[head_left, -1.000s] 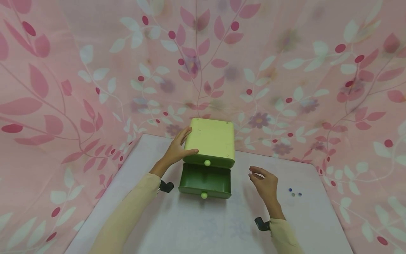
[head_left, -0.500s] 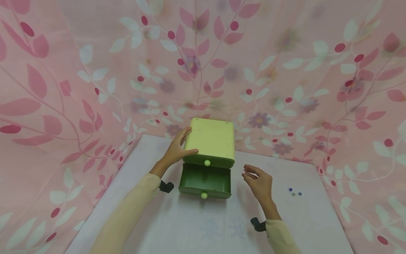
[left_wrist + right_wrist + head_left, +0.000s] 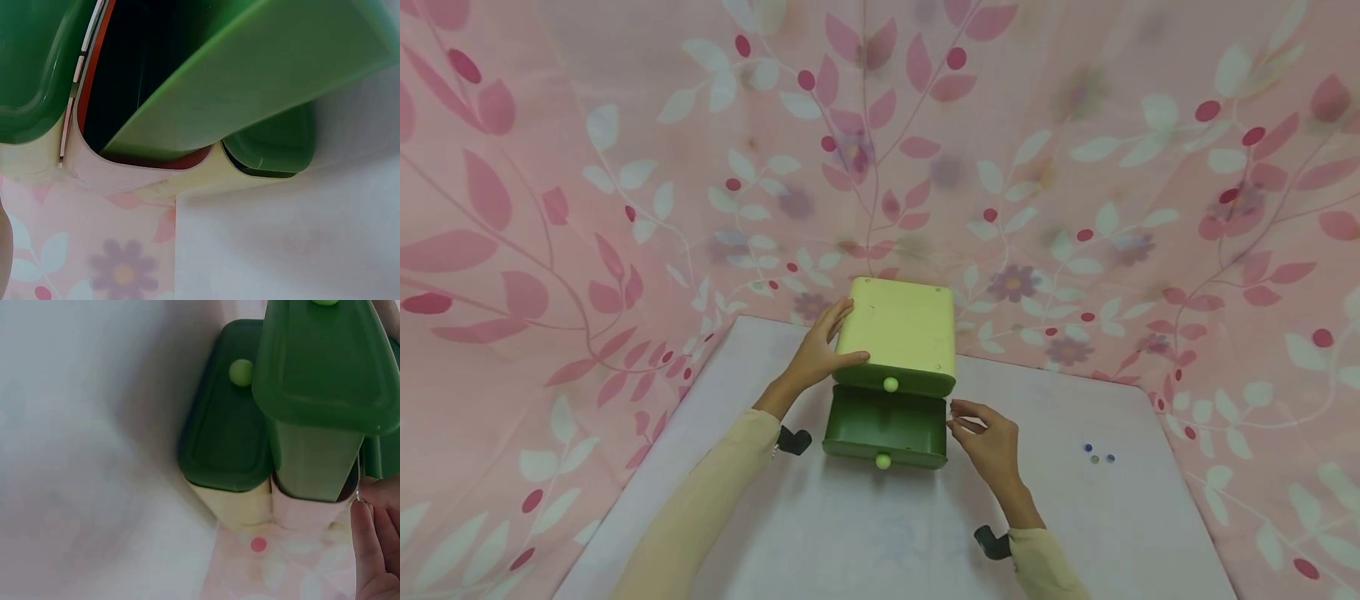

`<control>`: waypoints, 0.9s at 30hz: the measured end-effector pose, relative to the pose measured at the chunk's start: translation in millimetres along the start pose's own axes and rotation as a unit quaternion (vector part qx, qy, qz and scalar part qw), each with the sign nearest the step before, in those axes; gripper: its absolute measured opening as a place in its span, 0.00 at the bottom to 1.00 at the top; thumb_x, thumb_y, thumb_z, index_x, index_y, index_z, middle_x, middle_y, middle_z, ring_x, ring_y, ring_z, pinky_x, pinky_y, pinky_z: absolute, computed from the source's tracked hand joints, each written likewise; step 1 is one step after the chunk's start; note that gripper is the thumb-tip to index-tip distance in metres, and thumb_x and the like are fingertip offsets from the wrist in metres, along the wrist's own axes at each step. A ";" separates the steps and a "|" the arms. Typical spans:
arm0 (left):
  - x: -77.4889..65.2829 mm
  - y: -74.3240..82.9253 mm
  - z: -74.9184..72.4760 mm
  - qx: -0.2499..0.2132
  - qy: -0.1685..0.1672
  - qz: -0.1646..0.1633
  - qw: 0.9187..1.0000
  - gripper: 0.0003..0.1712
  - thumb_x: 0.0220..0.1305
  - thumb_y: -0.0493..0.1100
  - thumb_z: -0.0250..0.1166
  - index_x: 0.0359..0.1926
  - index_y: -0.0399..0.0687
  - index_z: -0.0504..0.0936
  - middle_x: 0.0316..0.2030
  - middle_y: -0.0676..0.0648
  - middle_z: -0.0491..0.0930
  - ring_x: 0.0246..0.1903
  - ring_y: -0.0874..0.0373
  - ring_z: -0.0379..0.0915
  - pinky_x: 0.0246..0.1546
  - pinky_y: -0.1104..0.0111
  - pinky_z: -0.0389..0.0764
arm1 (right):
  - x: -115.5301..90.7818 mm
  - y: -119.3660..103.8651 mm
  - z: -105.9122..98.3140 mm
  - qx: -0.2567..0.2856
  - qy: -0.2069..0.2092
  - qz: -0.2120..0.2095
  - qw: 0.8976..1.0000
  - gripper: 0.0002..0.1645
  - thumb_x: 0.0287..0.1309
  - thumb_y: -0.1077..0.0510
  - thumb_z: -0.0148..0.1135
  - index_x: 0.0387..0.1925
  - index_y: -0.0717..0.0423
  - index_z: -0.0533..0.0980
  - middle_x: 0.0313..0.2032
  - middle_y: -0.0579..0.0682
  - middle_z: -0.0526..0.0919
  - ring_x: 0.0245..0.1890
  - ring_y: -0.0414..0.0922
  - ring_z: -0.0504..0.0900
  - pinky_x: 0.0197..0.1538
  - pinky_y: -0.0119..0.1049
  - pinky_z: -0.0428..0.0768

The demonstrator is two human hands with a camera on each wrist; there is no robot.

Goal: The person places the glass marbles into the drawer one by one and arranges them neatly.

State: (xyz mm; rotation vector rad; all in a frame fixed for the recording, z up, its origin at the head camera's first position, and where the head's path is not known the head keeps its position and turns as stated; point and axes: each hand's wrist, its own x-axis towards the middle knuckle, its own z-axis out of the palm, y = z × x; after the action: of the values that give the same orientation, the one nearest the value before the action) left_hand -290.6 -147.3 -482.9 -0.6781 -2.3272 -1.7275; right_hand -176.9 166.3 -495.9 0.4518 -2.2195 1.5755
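Pink flowered cloth (image 3: pixel 662 125) rises behind and beside our pale counter (image 3: pixel 1127 533). At the left, our left hand (image 3: pixel 812 354) lies along the side of a small yellow-green cabinet (image 3: pixel 898 325), fingers extended and thumb resting on top near the front; it clenches nothing. That flat contact suits the step, we judge: enough to keep the cabinet from sliding, without tipping it toward us. Of the three drawers, the top drawer (image 3: pixel 925 382) and the bottom drawer (image 3: pixel 219 431) look pushed in, while the middle drawer (image 3: pixel 917 456) is pulled well out at the front. Just beside its right edge, our right hand (image 3: pixel 988 446) pinches a small shiny piece (image 3: pixel 359 495) between thumb and finger; its exact shape is too small to make out, and we cannot tell whether the fingertips touch the drawer. To do this well, we should raise them clear of the side wall, bring them over the hollow and let go low down, so the piece neither bounces out nor catches on the rim. Bumping the jutting drawer with our knuckles seems the likeliest slip. Farthest right, three marbles (image 3: pixel 1094 459) sit close together on the counter, well apart from the cabinet.
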 end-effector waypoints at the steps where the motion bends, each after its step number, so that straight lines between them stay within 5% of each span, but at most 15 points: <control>1: -0.2 1.6 0.0 -0.001 -0.001 0.000 1.000 0.62 0.51 0.46 0.78 0.78 0.51 0.47 0.74 0.51 0.53 0.72 0.61 0.48 0.72 0.66 0.52 | -0.2 -0.2 2.1 0.004 -0.002 -0.004 1.000 0.18 0.42 0.81 0.69 0.40 0.75 0.81 0.38 0.66 0.85 0.38 0.61 0.85 0.41 0.42 0.85; 8: -7.0 36.2 -3.5 -0.004 -0.013 0.002 1.000 0.59 0.53 0.42 0.76 0.77 0.44 0.47 0.73 0.38 0.52 0.73 0.50 0.49 0.72 0.60 0.53 | -0.3 -3.6 14.5 0.018 -0.027 -0.002 0.999 0.18 0.43 0.81 0.69 0.40 0.75 0.81 0.39 0.66 0.84 0.40 0.61 0.85 0.42 0.43 0.85; 11: -6.6 37.5 -3.6 0.001 -0.015 -0.001 1.000 0.59 0.53 0.41 0.76 0.77 0.43 0.47 0.73 0.38 0.52 0.72 0.50 0.49 0.72 0.59 0.54 | -0.5 3.1 20.9 0.018 -0.034 -0.002 0.999 0.18 0.42 0.81 0.69 0.40 0.74 0.81 0.39 0.66 0.85 0.39 0.60 0.85 0.42 0.43 0.85; 19: -0.2 2.2 0.8 -0.015 -0.004 -0.003 1.000 0.61 0.51 0.43 0.78 0.77 0.52 0.47 0.74 0.46 0.52 0.73 0.58 0.48 0.72 0.64 0.52 | 1.2 30.3 36.3 -0.006 -0.068 0.014 0.998 0.21 0.42 0.79 0.71 0.42 0.67 0.83 0.40 0.59 0.86 0.39 0.52 0.87 0.41 0.32 0.85; 27: 1.3 -3.7 -0.5 -0.015 0.000 0.002 1.000 0.63 0.49 0.47 0.79 0.77 0.51 0.47 0.74 0.52 0.53 0.72 0.62 0.49 0.71 0.67 0.53 | 6.4 29.7 41.3 -0.036 -0.101 0.013 0.994 0.22 0.42 0.78 0.72 0.43 0.66 0.83 0.40 0.54 0.86 0.38 0.47 0.87 0.40 0.29 0.84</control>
State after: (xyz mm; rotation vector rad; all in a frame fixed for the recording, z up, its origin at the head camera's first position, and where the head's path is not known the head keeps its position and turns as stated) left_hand -293.5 -148.2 -485.4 -0.6864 -2.3032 -1.7638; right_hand -201.4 136.5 -529.7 0.5869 -2.4327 1.5165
